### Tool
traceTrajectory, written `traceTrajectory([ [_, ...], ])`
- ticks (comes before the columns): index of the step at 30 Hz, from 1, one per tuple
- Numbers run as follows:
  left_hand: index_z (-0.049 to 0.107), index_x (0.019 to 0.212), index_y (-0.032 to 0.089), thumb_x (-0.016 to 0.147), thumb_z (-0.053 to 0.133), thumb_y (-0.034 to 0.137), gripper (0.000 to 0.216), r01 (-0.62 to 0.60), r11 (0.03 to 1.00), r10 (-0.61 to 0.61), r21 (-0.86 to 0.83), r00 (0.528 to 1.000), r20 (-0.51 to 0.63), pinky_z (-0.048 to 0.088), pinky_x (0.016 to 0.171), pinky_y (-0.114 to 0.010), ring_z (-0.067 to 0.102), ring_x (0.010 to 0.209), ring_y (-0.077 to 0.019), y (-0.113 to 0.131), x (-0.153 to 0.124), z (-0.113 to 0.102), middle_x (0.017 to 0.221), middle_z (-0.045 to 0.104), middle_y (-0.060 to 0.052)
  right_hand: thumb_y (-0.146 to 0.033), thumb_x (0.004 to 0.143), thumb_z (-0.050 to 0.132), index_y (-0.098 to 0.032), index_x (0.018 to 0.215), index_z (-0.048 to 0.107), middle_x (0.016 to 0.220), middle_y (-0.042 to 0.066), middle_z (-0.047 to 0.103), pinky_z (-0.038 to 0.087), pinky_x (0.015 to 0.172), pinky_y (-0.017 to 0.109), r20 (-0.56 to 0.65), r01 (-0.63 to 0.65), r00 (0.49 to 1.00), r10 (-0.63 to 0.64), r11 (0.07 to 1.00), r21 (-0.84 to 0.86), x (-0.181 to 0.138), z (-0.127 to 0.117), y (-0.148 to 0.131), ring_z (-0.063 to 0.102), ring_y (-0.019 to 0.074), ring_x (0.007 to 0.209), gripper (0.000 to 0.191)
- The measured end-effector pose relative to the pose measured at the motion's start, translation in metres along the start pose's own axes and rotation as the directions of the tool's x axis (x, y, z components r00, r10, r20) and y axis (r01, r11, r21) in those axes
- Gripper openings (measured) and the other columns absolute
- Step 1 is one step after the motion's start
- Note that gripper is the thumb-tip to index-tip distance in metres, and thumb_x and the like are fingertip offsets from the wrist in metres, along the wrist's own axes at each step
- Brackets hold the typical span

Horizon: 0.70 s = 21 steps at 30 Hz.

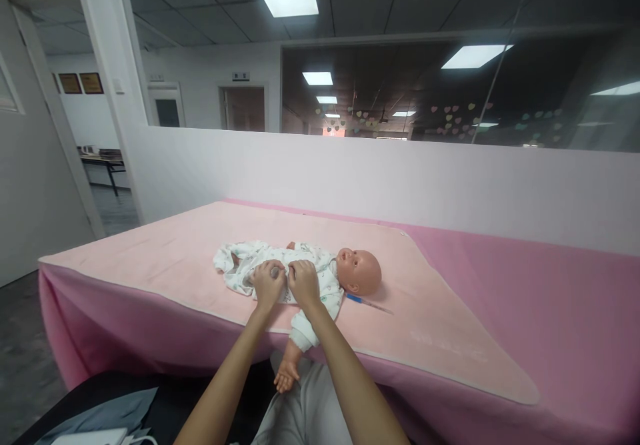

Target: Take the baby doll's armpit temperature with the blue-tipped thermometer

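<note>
A baby doll [359, 271] lies on its back on the peach mat, head to the right. Its white patterned outfit [253, 258] covers the body and legs. One doll arm, with its bare hand [287, 367], hangs over the table's front edge. My left hand [269, 282] is closed over the outfit's front, and a small greyish round thing shows between its fingers, too small to name. Close beside it, my right hand [303, 281] has its fingers curled together on the cloth at the doll's chest. Near the doll's head lies a thin clear stick with a blue end [367, 303].
The peach mat [430, 311] lies over a pink tablecloth [565, 298]. A white low wall [380, 181] with glass above stands behind the table. At lower left are grey cloth [107, 413] and a white device [93, 437]. An open doorway is further left.
</note>
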<state>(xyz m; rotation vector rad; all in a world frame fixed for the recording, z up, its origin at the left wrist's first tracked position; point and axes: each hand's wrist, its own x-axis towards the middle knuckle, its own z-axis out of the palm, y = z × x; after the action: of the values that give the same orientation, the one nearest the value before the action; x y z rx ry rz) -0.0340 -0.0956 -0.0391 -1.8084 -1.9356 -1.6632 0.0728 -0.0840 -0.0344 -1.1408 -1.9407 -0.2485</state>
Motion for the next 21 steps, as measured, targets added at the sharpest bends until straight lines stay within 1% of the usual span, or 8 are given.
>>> traceTrajectory([
  [3,0.063,0.073,0.025,0.069,0.048,0.014,0.019,-0.011,1.0,0.011,0.001,1.0,0.001,0.031,0.084,-0.038,0.051,0.091,-0.0245,0.0,-0.0005,-0.0001,0.089,0.063,-0.002,-0.014,0.083,0.042,-0.019,0.079,0.058,0.078,0.004,0.061,0.035,0.076,0.03,0.002,-0.001,1.0,0.001,1.0,0.0,0.0,-0.0005,-0.0005,0.051,0.0172,0.077,0.016],
  [5,0.064,0.072,0.025,0.068,0.048,0.013,0.02,-0.022,1.0,0.022,-0.004,1.0,0.001,0.031,0.084,-0.038,0.051,0.091,-0.024,-0.0001,-0.0003,0.0,0.088,0.064,-0.001,-0.015,0.083,0.042,-0.019,0.079,0.058,0.079,0.004,0.061,0.035,0.076,0.03,0.002,0.0,1.0,0.0,1.0,0.001,-0.0001,-0.0009,-0.0008,0.051,0.0172,0.077,0.017],
  [14,0.06,0.066,0.022,0.069,0.049,0.016,0.013,-0.026,1.0,0.026,0.001,1.0,-0.007,0.031,0.083,-0.037,0.051,0.09,-0.0235,-0.0015,0.0005,0.0012,0.088,0.063,-0.001,-0.015,0.083,0.043,-0.019,0.079,0.057,0.08,0.004,0.061,0.035,0.077,0.029,-0.003,0.003,1.0,-0.003,1.0,0.002,-0.0004,-0.0016,-0.0006,0.051,0.0172,0.078,0.016],
  [21,0.063,0.074,0.023,0.068,0.048,0.013,0.019,-0.011,1.0,0.011,-0.001,1.0,0.016,0.03,0.083,-0.037,0.051,0.09,-0.0235,0.0008,-0.0001,-0.0014,0.088,0.064,-0.002,-0.014,0.082,0.043,-0.019,0.079,0.057,0.079,0.003,0.061,0.035,0.077,0.029,-0.004,-0.002,1.0,0.002,1.0,0.011,-0.0001,-0.0012,-0.0009,0.051,0.0165,0.077,0.016],
])
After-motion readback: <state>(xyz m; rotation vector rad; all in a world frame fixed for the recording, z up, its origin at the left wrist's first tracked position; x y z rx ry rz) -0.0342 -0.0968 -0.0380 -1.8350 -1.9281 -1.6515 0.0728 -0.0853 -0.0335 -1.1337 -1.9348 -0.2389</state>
